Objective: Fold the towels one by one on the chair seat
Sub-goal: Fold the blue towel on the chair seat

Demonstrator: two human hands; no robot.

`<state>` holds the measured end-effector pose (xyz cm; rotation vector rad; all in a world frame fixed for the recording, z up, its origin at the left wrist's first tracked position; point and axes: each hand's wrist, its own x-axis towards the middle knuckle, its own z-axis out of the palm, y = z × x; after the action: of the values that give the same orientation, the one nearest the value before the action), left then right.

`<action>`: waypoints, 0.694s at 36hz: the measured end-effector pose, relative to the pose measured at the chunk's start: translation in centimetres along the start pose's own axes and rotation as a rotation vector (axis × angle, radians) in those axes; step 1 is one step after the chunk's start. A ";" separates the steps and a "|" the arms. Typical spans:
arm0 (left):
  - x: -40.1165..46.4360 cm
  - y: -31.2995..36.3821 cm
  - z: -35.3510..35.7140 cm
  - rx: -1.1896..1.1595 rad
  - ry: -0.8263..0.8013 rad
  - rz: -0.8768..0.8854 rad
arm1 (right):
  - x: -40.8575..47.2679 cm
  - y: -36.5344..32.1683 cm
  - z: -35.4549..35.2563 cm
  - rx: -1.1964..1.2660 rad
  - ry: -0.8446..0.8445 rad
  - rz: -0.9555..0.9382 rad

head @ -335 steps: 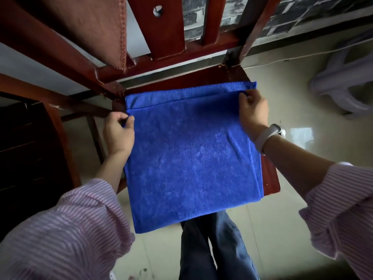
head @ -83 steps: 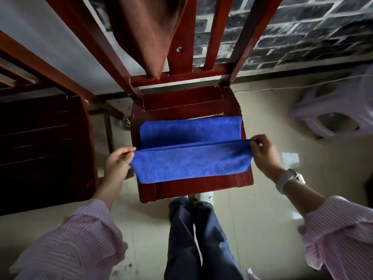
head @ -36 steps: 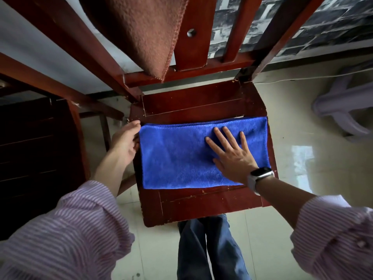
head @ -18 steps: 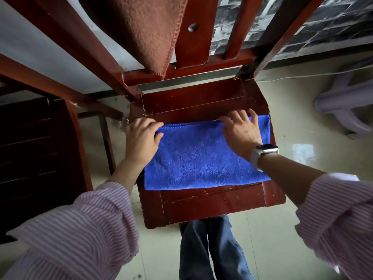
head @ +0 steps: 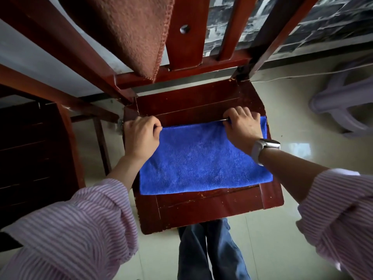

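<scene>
Blue towel [head: 203, 158] lies folded on the chair seat [head: 210, 207].
Left hand [head: 141, 136] and right hand [head: 242, 128] curl over its far corners, apparently pinching the edge.

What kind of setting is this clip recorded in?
Probably a room in a home: a red-brown wooden chair holding a folded blue microfibre towel stands on glossy pale floor tiles, near a dark brick-pattern wall and a pale plastic stool.

blue towel [head: 203, 158]: fuzzy matt microfibre-like cloth. chair seat [head: 210, 207]: glossy red-brown lacquered wood, chipped at edges; brown towel [head: 131, 33] on the backrest is coarse nubby cloth. floor [head: 282, 239] is glossy tile.
</scene>
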<state>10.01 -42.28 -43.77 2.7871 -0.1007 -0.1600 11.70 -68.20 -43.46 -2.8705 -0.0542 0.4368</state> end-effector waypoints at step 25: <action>-11.3 8.8 4.5 0.171 -0.463 -0.137 | -13.9 5.0 2.2 0.828 -0.045 1.152</action>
<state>-2.22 -51.03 -43.87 2.8682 -0.0373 -0.8667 -2.22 -73.55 -42.67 -1.8004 1.4264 0.5187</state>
